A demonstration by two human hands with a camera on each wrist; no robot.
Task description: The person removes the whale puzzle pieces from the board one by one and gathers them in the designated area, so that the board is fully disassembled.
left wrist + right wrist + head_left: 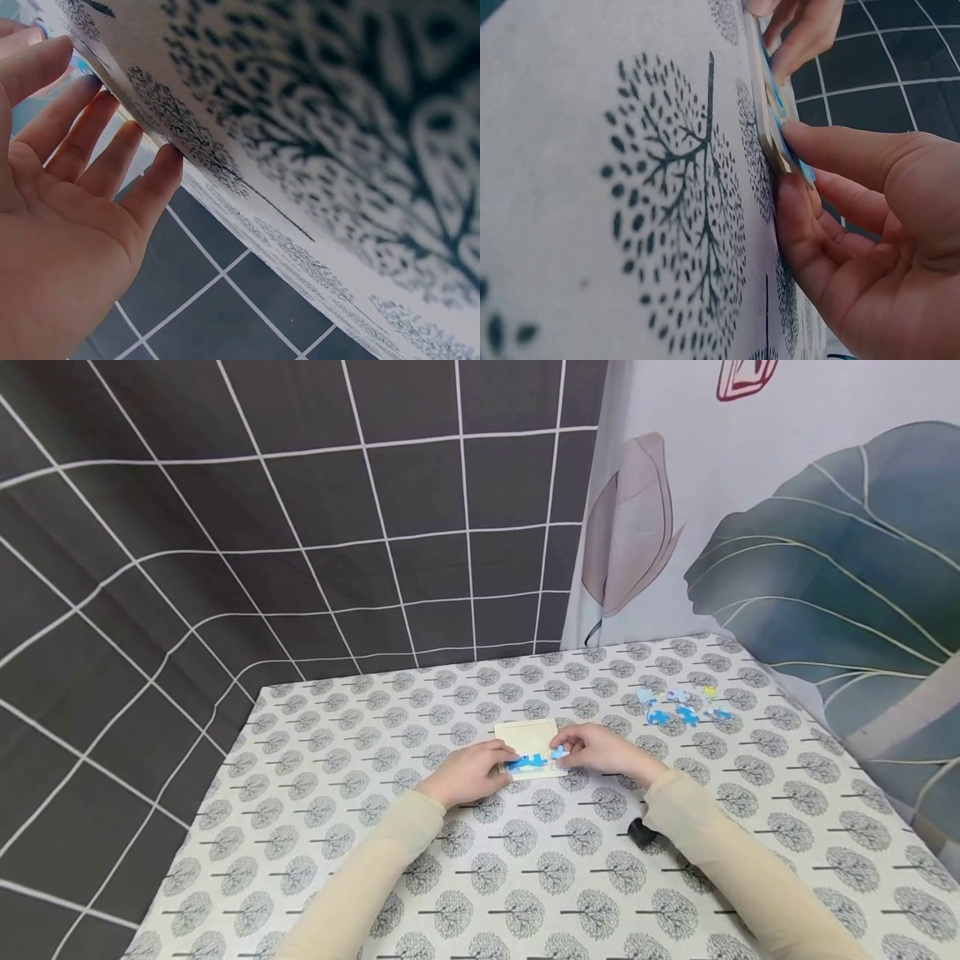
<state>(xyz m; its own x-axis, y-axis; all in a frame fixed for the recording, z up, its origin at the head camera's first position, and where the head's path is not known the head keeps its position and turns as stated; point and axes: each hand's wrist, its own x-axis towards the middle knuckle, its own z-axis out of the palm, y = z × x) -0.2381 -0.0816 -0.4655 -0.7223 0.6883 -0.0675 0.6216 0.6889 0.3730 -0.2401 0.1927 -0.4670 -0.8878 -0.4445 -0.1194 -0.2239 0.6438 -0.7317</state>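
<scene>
A cream puzzle board (525,733) with a raised border lies on the table. Blue puzzle pieces (529,762) sit along its near part, while its far part is bare. At the board's left side is my left hand (467,773), thumb by the near corner. Its fingers (112,146) are extended, with the tips along the board's edge. My right hand (602,750) pinches a blue-and-white puzzle piece (559,752) between thumb and forefinger at the right border. In the right wrist view, the thumb presses the piece from above and hides some of it.
Several loose puzzle pieces (686,716), mostly blue with a yellow one (709,692), lie at the far right. A small black cylindrical object (641,833) stands beside my right sleeve. The tree-print tablecloth (360,743) reaches back to a dark grid curtain (420,485).
</scene>
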